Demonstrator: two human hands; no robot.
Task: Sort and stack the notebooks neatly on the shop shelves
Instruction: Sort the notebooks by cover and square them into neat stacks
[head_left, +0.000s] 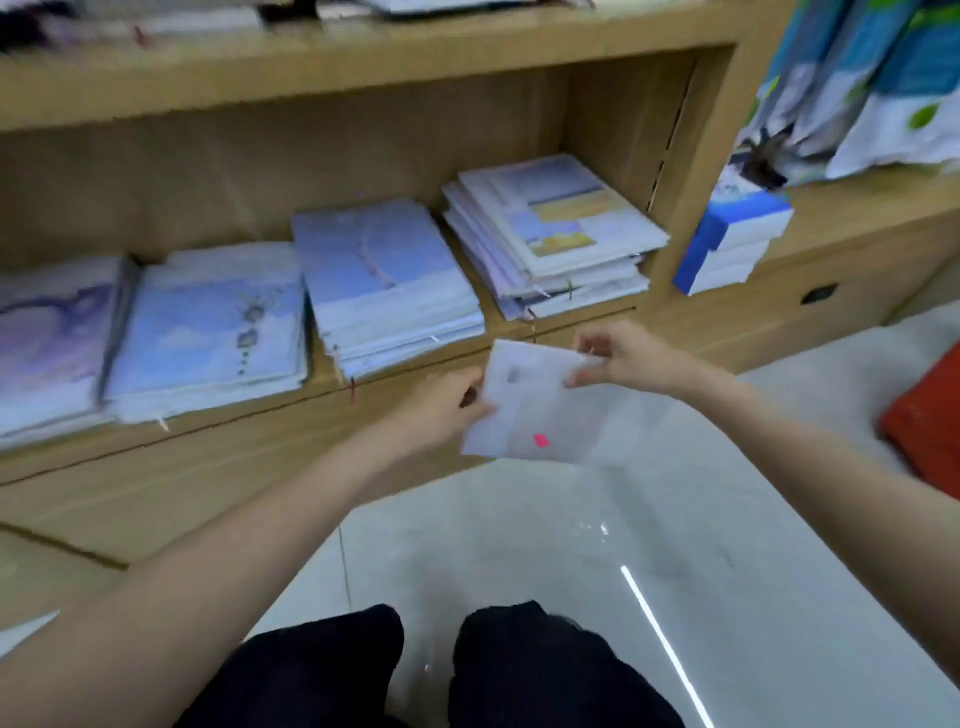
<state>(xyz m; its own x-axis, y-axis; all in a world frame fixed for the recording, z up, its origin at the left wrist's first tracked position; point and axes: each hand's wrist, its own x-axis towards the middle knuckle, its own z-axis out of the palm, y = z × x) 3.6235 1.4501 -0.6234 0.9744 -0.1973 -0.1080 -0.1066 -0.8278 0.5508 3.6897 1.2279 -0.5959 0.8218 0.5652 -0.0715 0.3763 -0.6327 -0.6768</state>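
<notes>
Wooden shelf (363, 67), four notebook stacks (387, 283), blue-white boxes (732, 244), red cushion (930, 415)

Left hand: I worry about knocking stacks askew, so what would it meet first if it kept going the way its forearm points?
Probably the front edge of the shelf, then the rightmost stack. The left hand already holds the white packet, which leads. Depth is unclear.

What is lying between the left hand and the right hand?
In the head view, a white sheet spans from left hand to right hand.
</notes>
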